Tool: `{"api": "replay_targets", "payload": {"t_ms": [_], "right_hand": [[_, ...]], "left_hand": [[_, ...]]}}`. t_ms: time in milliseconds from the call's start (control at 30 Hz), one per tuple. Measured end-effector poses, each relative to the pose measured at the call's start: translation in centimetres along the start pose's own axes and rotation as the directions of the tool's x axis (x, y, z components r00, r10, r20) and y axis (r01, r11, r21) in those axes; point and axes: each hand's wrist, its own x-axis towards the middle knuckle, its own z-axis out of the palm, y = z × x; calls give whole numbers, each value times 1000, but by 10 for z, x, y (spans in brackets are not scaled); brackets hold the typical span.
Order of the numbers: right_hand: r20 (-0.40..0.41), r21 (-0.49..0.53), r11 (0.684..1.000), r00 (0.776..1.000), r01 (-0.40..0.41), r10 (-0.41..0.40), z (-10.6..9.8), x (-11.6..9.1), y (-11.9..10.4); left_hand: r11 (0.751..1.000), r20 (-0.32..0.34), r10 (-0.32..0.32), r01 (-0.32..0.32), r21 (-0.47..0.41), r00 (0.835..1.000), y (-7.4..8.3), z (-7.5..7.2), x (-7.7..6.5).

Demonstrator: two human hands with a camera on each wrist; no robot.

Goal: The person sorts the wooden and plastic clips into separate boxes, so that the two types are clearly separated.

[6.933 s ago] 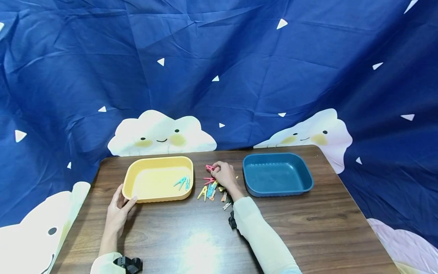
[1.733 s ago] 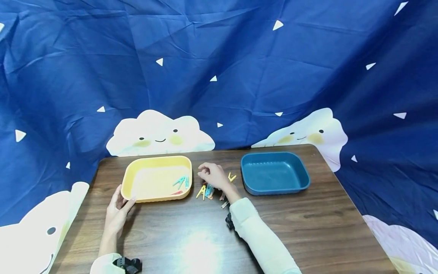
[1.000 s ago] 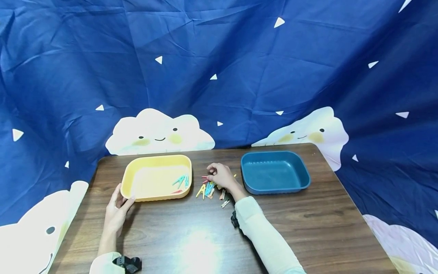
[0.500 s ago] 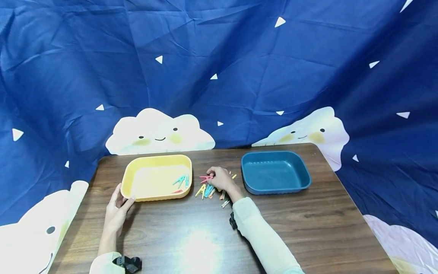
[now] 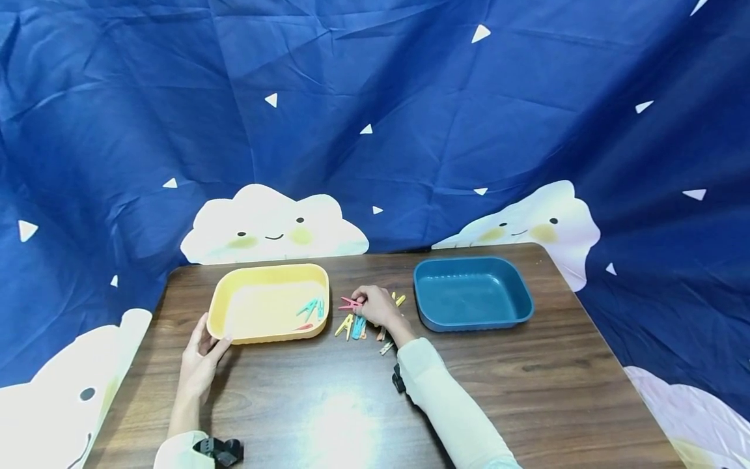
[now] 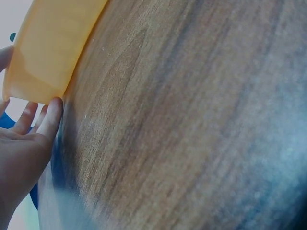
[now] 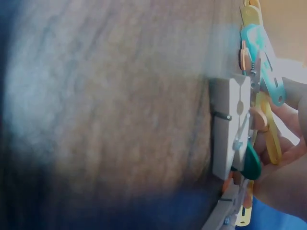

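Note:
My right hand point(image 5: 377, 306) pinches a pinkish-red clothespin point(image 5: 349, 303) over the small pile between the two trays. Under and beside that hand lie a yellow clothespin point(image 5: 345, 326), a blue clothespin point(image 5: 358, 327) and several others. In the right wrist view, a pale wooden clothespin point(image 7: 230, 127) stands out in front of the fingers; the red one is hidden there. My left hand point(image 5: 199, 365) holds the near left corner of the yellow tray point(image 5: 269, 339), thumb on the front wall. Two teal clothespins point(image 5: 309, 308) and a red clothespin point(image 5: 303, 326) lie in that tray.
A dark blue tray point(image 5: 474, 325) stands to the right of the pile, nothing visible in it. Both trays are on a brown wooden table point(image 5: 556, 391). Behind hangs a blue cloth point(image 5: 410, 130) with clouds and white triangles.
Since the oldest frame, a red clothespin has come to lie in the yellow tray. My right hand has returned to the pile and taken another red one, now slightly further left. The left hand stays put.

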Motion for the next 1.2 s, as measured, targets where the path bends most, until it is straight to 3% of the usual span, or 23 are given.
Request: {"api": "replay_targets", "payload": {"t_ms": [433,900,1200], "right_hand": [[-33,72,997,999,13,-11,-4,0,4],[-51,235,971,998,40,-29,-7,-1,7],[-62,245,968,998,45,-30,-11,-3,6]], "left_hand": [[1000,9,-13,13,4,1000,-1,0,1],[1000,-15,-4,4,-8,1000,-1,-1,-2],[1000,2,-3,3,4,1000,0,0,0]]}}
